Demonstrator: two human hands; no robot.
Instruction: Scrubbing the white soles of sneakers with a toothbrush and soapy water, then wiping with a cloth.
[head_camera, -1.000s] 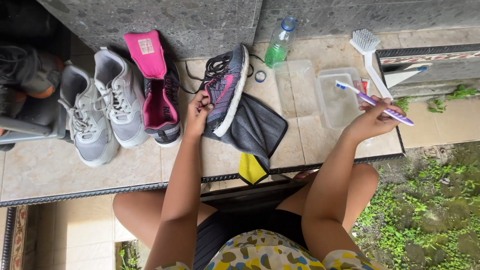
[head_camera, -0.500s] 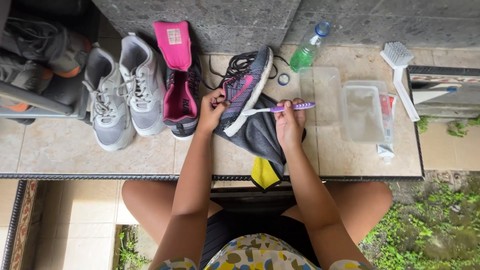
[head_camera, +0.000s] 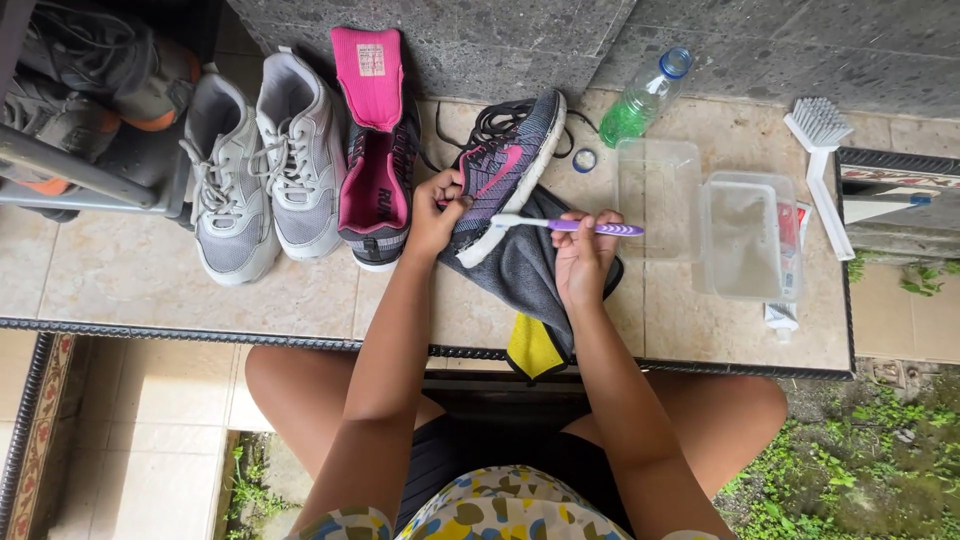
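My left hand (head_camera: 440, 210) grips the side of a grey sneaker with a pink mark and a white sole (head_camera: 507, 168), tilted on its edge over a dark grey cloth (head_camera: 525, 272). My right hand (head_camera: 585, 255) holds a purple toothbrush (head_camera: 570, 226) whose white head touches the sneaker's sole. The matching sneaker with a pink lining (head_camera: 372, 190) lies just left, its pink insole (head_camera: 366, 72) propped against the wall.
A pair of grey-white sneakers (head_camera: 258, 170) lies further left. At right are a clear plastic tub (head_camera: 745, 240), its lid (head_camera: 655, 190), a green-liquid bottle (head_camera: 645, 100), a white scrub brush (head_camera: 822, 150) and a tube (head_camera: 785, 312). A yellow item (head_camera: 532, 350) hangs off the tiled ledge (head_camera: 200, 295).
My right hand brought the toothbrush from far right, past the tub, over to the sneaker's sole. My left hand stayed on the sneaker. The camera view shifted.
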